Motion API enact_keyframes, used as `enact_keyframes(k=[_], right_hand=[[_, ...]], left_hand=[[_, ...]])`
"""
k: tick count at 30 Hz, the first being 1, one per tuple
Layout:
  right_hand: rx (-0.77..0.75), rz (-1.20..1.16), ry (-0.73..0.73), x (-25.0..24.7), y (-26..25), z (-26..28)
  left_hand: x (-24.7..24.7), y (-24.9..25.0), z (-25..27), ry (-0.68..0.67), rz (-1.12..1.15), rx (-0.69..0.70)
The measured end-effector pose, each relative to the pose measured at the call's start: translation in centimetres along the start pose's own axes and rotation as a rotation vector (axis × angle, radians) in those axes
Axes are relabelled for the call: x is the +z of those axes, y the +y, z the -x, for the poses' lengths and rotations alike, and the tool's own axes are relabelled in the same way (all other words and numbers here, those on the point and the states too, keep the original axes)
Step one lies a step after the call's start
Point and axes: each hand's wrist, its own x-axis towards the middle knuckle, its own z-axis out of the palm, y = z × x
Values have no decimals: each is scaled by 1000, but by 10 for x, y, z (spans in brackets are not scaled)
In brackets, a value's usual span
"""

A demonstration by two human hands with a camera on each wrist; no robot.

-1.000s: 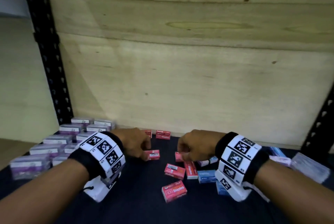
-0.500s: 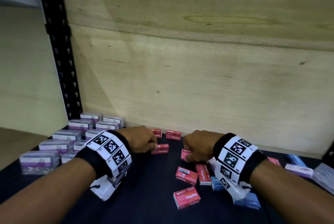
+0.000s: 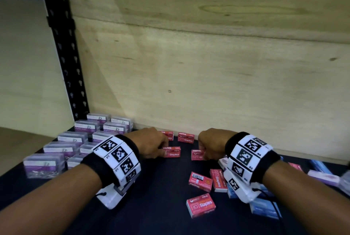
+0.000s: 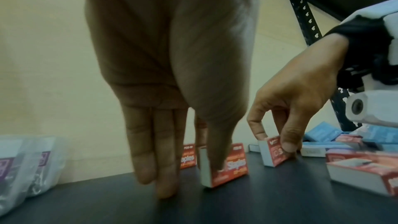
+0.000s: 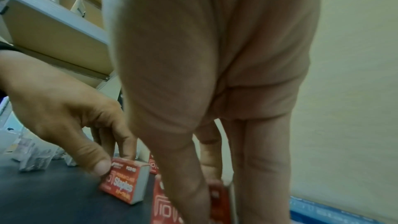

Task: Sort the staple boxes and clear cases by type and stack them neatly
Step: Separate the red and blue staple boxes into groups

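Both hands have slid their red staple boxes toward the far wall over the past second, closing on the two red boxes already set there. On the dark shelf [image 3: 155,206], the left hand [image 3: 151,144] pinches one red staple box [image 3: 172,151] between thumb and forefinger, its other fingers [image 4: 148,151] hanging straight down to the surface in the left wrist view. To its right, the right hand [image 3: 211,144] pinches a second red box [image 3: 197,154] between thumb and fingers, tilted up on one edge. Two more red boxes [image 3: 186,137] stand against the plywood back wall [image 3: 208,73], just beyond the hands. Clear cases [image 3: 83,140] with purple labels sit in rows at the far left, beside the black upright [image 3: 64,45]. Three loose red boxes [image 3: 201,205] lie near the right wrist, with blue boxes [image 3: 263,208] partly hidden under it and more pale and blue boxes, blurred, at the right edge.
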Motion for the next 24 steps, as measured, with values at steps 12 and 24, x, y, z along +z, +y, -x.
enact_keyframes(k=[12,24], right_hand=[[25,-23,18,-8,-18,-14],[60,-75,46,-5,-20,-18]], left_hand=[[-4,-10,-10,20,-43,-156],[-4,-10,-20,21,-39,-173]])
